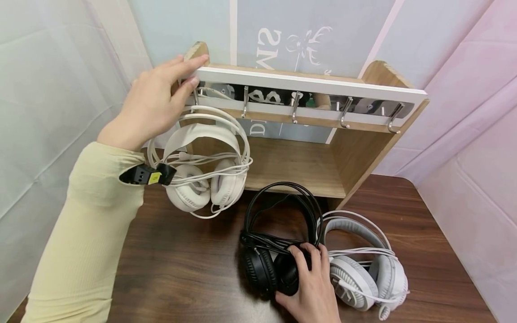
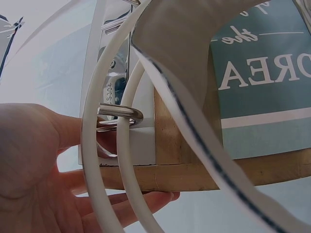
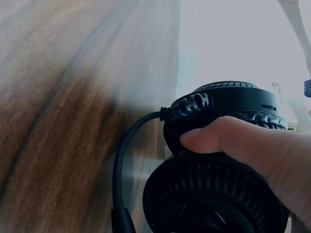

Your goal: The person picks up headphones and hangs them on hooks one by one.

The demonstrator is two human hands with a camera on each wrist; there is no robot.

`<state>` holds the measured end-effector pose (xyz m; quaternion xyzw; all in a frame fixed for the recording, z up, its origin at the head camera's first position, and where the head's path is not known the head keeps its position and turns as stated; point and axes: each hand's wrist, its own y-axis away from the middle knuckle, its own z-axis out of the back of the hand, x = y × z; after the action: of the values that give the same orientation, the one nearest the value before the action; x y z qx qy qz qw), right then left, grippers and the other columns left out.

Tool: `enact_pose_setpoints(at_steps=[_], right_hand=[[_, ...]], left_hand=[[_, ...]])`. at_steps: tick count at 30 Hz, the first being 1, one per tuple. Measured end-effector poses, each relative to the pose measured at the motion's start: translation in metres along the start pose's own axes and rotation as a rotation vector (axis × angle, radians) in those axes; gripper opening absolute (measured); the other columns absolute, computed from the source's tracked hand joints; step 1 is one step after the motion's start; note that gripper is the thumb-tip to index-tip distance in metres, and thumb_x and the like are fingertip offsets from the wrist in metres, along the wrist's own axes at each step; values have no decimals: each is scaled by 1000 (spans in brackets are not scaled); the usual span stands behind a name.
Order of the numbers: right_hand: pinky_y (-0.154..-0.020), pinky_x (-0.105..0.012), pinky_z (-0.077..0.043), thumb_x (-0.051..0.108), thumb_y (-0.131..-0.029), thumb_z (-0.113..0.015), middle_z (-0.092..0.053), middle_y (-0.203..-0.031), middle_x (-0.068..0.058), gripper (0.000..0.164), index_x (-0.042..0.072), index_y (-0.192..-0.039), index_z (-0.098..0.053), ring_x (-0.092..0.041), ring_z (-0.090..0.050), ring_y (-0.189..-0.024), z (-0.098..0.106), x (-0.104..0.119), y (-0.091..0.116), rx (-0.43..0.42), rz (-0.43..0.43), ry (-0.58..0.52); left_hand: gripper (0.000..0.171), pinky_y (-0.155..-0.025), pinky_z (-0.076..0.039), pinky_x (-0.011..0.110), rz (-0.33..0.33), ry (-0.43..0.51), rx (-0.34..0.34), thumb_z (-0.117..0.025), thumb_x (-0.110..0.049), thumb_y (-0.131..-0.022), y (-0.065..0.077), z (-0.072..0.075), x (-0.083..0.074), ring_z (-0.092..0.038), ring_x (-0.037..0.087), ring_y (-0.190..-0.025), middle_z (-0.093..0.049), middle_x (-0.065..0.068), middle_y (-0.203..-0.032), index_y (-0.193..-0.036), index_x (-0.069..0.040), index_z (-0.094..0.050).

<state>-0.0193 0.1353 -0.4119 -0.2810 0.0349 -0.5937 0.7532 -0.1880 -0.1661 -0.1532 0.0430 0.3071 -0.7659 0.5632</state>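
My left hand (image 1: 155, 101) grips the left end of a wooden hook rack (image 1: 307, 152), thumb in front and fingers over the edge. Just below it, white headphones (image 1: 187, 193) hang by their headband from the leftmost hook (image 2: 119, 111), the cable wound around them. On the table, my right hand (image 1: 315, 285) holds one ear cup of black headphones (image 1: 257, 271), which have their cable wrapped round the band. The right wrist view shows the thumb (image 3: 209, 138) pressed on that ear cup. Its fingertips are hidden there.
White headphones with grey pads (image 1: 351, 282) lie on the brown table (image 1: 181, 273), just right of the black pair. Several bare metal hooks (image 1: 295, 107) line the rack's white rail. Cloth curtains (image 1: 476, 148) stand around the table.
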Motion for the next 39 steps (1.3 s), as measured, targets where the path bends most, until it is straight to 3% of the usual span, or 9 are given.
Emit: enact_pose_setpoints(at_steps=[5, 12, 18, 25, 32, 39], right_hand=[[-77, -55, -53, 36, -32, -90, -48, -121, -14, 95, 17, -119, -57, -47, -37, -121, -3, -2, 0, -59, 27, 8], [-70, -56, -53, 35, -32, -90, -48, -122, -15, 94, 17, -118, -57, -45, -36, -122, -4, -3, -1, -89, 21, 7], [-74, -57, -53, 35, -30, -92, -49, -122, -15, 95, 17, -117, -58, -47, -36, -124, -4, -4, -4, -146, 38, 3], [-69, -58, -53, 33, -31, -94, -48, -124, -17, 96, 15, -118, -57, -50, -34, -125, 0, -3, -7, -178, 48, -10], [-84, -64, -45, 28, -30, -94, -49, -126, -20, 96, 12, -118, -58, -52, -32, -127, 3, -2, -10, -228, 83, -66], [-97, -61, -33, 27, -30, -92, -50, -124, -22, 94, 9, -116, -60, -53, -33, -126, 4, -4, -15, -298, 130, -114]], left_hand=[[43, -112, -20, 64, 3, -4, 1, -38, -33, -104, 0, 0, 0, -31, 38, -140, -31, 11, -154, -146, -38, -36], [43, -113, -20, 64, -3, -8, -3, -38, -32, -104, 0, 0, 1, -30, 37, -141, -32, 11, -153, -146, -37, -36], [43, -113, -20, 62, -5, -6, -7, -38, -32, -104, 1, 0, 1, -31, 38, -140, -31, 12, -153, -146, -37, -36], [43, -113, -20, 63, -1, -8, -2, -38, -32, -104, 0, 0, 0, -30, 38, -141, -31, 11, -154, -146, -37, -36], [43, -112, -19, 65, 0, -14, 6, -37, -33, -104, 1, 0, 0, -30, 40, -140, -29, 11, -154, -147, -38, -34], [43, -113, -19, 64, -1, -11, 5, -37, -33, -104, 1, 0, 0, -30, 39, -140, -29, 11, -154, -147, -38, -34]])
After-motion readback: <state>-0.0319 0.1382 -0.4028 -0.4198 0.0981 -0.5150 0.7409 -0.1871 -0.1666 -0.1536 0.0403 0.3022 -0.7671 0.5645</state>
